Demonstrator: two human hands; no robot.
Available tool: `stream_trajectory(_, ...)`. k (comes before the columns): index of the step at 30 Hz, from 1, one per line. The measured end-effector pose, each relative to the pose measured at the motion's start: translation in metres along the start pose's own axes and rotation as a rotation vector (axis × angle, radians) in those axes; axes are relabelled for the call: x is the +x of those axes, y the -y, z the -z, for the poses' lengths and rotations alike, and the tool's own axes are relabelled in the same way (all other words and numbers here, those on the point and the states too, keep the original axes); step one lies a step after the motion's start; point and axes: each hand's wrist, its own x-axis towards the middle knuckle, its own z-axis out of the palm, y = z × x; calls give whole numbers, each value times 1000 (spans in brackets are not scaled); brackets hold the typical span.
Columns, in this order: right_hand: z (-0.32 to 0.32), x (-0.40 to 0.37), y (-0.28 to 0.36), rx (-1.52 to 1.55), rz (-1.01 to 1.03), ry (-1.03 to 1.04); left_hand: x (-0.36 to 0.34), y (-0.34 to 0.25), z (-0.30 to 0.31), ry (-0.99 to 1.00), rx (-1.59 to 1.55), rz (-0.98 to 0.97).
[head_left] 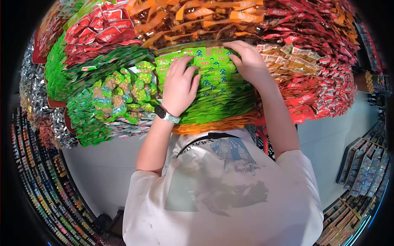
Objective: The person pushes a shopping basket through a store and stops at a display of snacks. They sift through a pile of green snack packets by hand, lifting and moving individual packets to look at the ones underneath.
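Note:
Rows of small bright green snack packets stand packed upright in a display bin, their printed faces toward me. On the left side of these rows lies my left hand, its fingers apart and stretched over the packet tops. A watch with a pale strap is on that wrist. My right hand rests at the back right corner of the same packets, fingers apart and slightly bent, with the fingertips near the bin's back edge. Neither hand visibly grips a packet.
Clear-wrapped brown snacks in green packs lie to the left. Red packets, orange packets and more red packets surround the green ones. Stocked shelves line the left, and further racks stand at right.

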Motion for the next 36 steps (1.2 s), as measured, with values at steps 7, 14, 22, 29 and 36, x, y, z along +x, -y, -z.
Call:
stream_trajectory(7,7,-45,15,85,173,109,-45,-5,20,-147,-94,148)
stream_trajectory(14,-14,-54,37,62,289,148,-82,-7,21,-142,-223,278)
stream_trajectory(22,-27,-52,29,71,345,48,-44,-6,25,-68,-13,110)
stream_trajectory(29,-2,-18,34,433,23,-499,-13,14,6,-55,-19,94)
stream_trajectory(36,-32,15,40,293,251,-398,-11,24,-1,-63,-67,133)
